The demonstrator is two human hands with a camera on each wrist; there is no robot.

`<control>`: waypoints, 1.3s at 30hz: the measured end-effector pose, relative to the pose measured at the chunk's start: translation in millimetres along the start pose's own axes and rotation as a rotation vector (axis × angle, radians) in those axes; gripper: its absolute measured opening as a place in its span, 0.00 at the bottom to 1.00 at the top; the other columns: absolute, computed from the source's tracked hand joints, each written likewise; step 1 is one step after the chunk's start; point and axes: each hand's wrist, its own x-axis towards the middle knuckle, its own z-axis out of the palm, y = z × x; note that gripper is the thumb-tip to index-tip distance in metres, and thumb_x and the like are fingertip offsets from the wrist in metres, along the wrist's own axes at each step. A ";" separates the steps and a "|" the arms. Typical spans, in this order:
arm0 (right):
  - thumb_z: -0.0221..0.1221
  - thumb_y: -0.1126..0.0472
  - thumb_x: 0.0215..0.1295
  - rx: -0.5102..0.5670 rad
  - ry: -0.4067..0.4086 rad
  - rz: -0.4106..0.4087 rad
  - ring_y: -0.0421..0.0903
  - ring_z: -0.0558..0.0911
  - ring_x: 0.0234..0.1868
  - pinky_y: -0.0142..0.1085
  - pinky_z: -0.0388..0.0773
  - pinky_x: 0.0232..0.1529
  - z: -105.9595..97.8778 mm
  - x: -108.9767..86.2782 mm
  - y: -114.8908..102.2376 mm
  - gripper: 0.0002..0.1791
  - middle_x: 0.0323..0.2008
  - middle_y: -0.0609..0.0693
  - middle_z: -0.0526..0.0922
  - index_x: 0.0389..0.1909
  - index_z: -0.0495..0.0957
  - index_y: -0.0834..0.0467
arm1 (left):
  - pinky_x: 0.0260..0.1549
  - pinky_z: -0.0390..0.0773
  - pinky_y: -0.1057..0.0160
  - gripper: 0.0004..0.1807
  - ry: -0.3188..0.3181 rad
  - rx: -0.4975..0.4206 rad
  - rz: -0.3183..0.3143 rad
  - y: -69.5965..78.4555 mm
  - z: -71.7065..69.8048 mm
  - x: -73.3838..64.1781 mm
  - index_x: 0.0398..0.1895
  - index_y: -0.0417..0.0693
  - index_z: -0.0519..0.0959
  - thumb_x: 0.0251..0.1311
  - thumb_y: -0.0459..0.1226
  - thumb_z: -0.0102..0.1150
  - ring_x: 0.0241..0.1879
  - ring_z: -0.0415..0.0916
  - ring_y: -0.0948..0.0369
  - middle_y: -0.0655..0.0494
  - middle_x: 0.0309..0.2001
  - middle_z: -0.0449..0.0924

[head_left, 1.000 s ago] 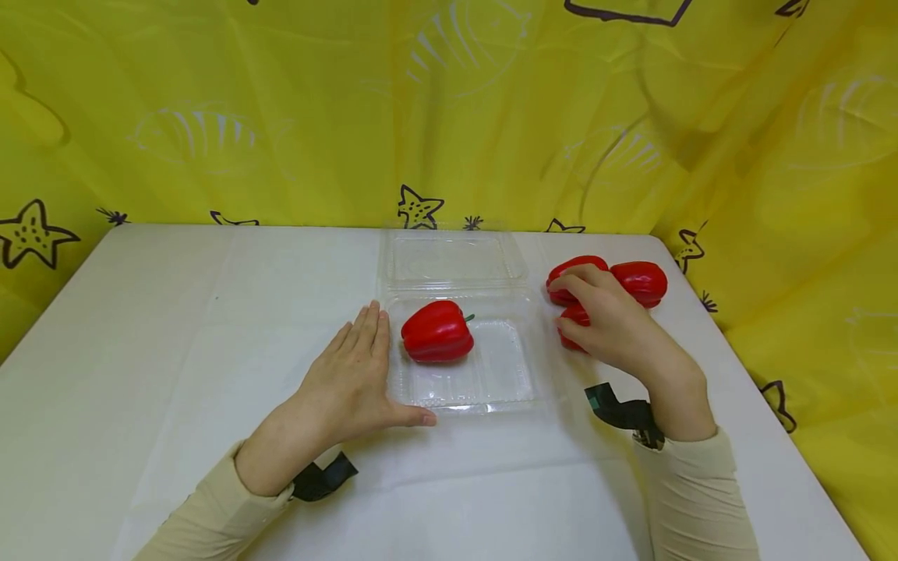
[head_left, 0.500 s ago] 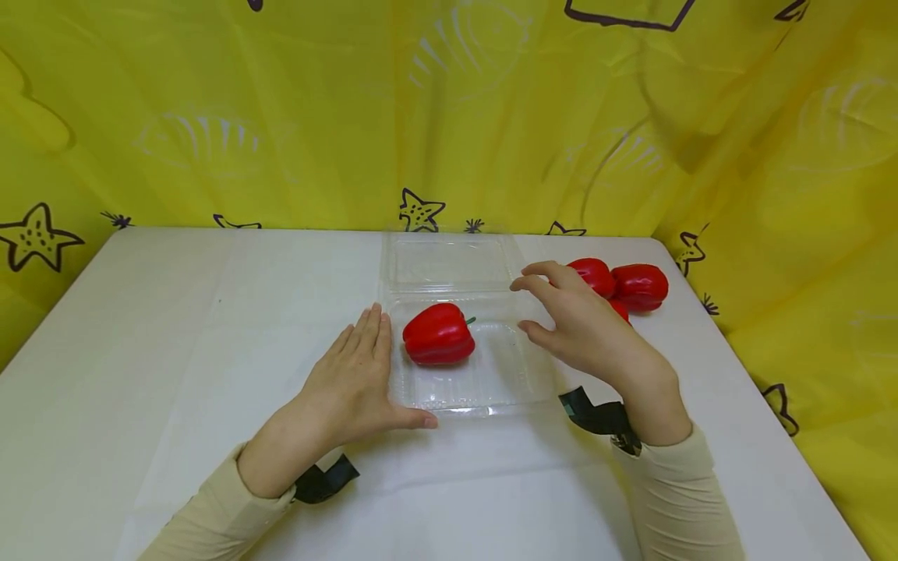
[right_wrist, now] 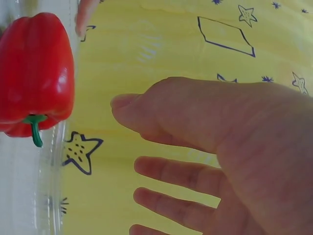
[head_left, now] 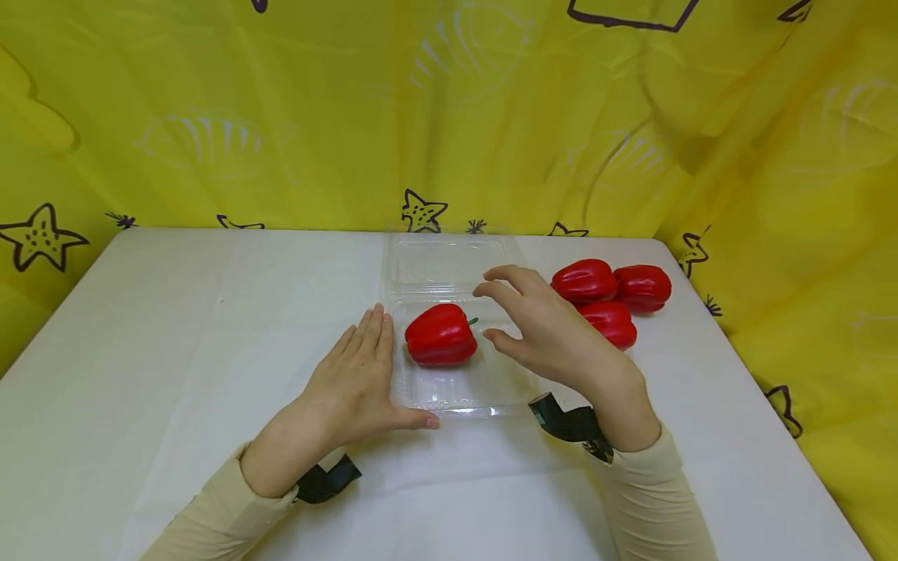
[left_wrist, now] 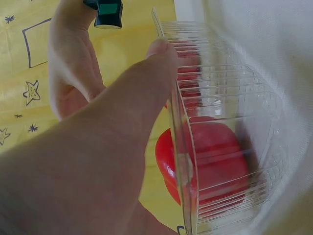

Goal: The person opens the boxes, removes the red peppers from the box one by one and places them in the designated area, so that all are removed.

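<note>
A red bell pepper point(head_left: 440, 335) with a green stem lies on its side in the left part of a clear plastic clamshell box point(head_left: 491, 389), whose lid point(head_left: 449, 261) is folded back behind it. My left hand point(head_left: 354, 382) rests along the box's left side, fingers straight, with the thumb at the front rim. Over the right part of the box hovers my right hand point(head_left: 550, 331), empty, its fingers and thumb spread apart. In the right wrist view, a gap separates that hand from the pepper point(right_wrist: 36, 73).
Three more red peppers sit in a cluster to the right: one at the back left point(head_left: 584, 280), one at the back right point(head_left: 641, 287) and one in front point(head_left: 612, 322). The white table point(head_left: 175, 312) meets a yellow patterned curtain point(head_left: 316, 117) behind.
My right hand has moved left from the cluster of peppers to above the box, carrying nothing. The cluster is uncovered again. My left hand and the boxed pepper stay in place.
</note>
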 end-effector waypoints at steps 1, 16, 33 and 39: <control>0.67 0.63 0.60 0.000 -0.001 -0.006 0.57 0.71 0.65 0.50 0.78 0.61 1.1 0.3 -0.6 0.24 0.62 0.59 0.73 0.57 0.76 0.60 | 0.76 0.51 0.43 0.74 -0.001 0.000 0.001 0.2 0.1 0.1 0.76 0.28 0.48 0.40 0.76 0.62 0.79 0.42 0.41 0.33 0.78 0.42; 0.67 0.61 0.61 -0.007 -0.094 -0.008 0.54 0.71 0.66 0.48 0.74 0.66 18.9 7.8 -6.4 0.26 0.64 0.56 0.73 0.60 0.75 0.59 | 0.76 0.51 0.44 0.74 -0.002 0.010 0.002 0.8 0.1 0.2 0.75 0.28 0.48 0.40 0.76 0.61 0.79 0.42 0.41 0.33 0.78 0.43; 0.68 0.63 0.56 -0.036 -0.180 -0.045 0.54 0.65 0.71 0.46 0.76 0.64 44.3 15.3 -17.9 0.33 0.69 0.55 0.67 0.65 0.72 0.57 | 0.75 0.53 0.43 0.73 0.018 0.022 0.010 0.6 0.8 0.3 0.75 0.28 0.50 0.40 0.76 0.61 0.78 0.44 0.41 0.33 0.78 0.44; 0.68 0.64 0.56 -0.065 -0.184 -0.063 0.58 0.63 0.73 0.51 0.67 0.71 51.7 15.8 -18.4 0.35 0.72 0.56 0.65 0.66 0.71 0.57 | 0.75 0.53 0.43 0.74 0.024 0.022 0.012 0.8 0.9 0.1 0.75 0.28 0.50 0.40 0.76 0.61 0.78 0.44 0.41 0.32 0.77 0.44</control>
